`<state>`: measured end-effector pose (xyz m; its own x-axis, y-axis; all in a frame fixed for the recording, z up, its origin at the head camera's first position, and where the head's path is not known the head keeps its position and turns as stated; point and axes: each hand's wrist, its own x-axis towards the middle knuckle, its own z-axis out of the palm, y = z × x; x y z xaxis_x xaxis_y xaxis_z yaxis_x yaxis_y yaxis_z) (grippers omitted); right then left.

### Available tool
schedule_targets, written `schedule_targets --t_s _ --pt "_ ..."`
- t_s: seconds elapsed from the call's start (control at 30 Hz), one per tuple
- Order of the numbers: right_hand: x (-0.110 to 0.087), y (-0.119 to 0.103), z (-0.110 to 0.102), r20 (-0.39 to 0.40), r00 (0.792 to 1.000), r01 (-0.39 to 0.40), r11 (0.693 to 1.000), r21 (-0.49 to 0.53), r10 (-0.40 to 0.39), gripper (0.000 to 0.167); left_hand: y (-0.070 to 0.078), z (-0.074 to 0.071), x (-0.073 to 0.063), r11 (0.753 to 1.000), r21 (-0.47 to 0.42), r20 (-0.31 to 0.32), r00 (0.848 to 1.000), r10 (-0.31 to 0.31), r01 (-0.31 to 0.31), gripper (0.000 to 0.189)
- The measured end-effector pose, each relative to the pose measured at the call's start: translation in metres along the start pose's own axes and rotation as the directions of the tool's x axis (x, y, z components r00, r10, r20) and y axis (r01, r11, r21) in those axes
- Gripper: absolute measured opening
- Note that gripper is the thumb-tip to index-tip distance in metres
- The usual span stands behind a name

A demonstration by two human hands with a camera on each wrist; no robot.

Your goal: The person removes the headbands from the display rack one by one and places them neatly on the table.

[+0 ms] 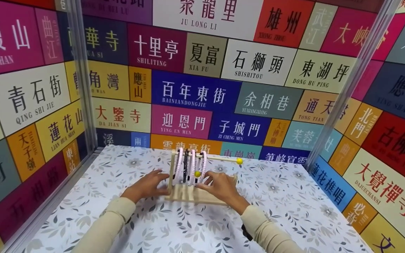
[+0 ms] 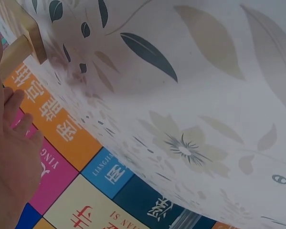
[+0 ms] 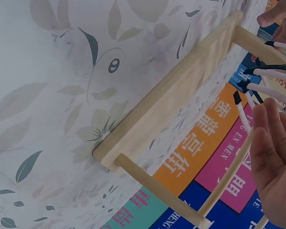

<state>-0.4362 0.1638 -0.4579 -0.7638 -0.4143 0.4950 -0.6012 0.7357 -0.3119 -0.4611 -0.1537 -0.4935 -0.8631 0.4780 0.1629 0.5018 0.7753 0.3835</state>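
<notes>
A small wooden rack [image 1: 196, 199] stands on the table with several hair hoops hung side by side on it, pale pink ones [image 1: 178, 168] and a black one [image 1: 186, 163]. My left hand [image 1: 148, 185] is at the rack's left upright, fingers loosely bent and fingertips right at the wood. From the other side, my right hand [image 1: 222, 187] reaches to the rightmost pink hoop [image 1: 204, 157], thumb and forefinger apart around its lower end. In the right wrist view its other fingers [image 3: 272, 136] extend nearly straight beside the hoop ends. I cannot tell whether it pinches a hoop.
A rod ending in a yellow ball [image 1: 239, 161] sticks out to the right; another yellow ball [image 1: 197, 174] sits before the hoops. The table [image 1: 188, 228] has a leaf-patterned cover. Sign-covered panels [image 1: 195, 86] and clear posts [image 1: 83, 70] enclose it behind and at the sides.
</notes>
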Motion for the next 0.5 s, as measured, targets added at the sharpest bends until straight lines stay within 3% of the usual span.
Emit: schedule_targets --t_s 0.23,0.5 --pt "0.001 -0.001 0.002 -0.040 0.999 0.027 0.999 -0.026 -0.029 0.033 -0.001 0.007 0.004 0.998 -0.025 0.030 0.998 -0.062 0.063 0.070" --pt "0.001 0.001 0.007 -0.069 0.997 0.035 0.997 -0.070 -0.040 0.029 0.000 0.013 0.001 0.998 -0.046 0.034 0.999 -0.039 0.041 0.064"
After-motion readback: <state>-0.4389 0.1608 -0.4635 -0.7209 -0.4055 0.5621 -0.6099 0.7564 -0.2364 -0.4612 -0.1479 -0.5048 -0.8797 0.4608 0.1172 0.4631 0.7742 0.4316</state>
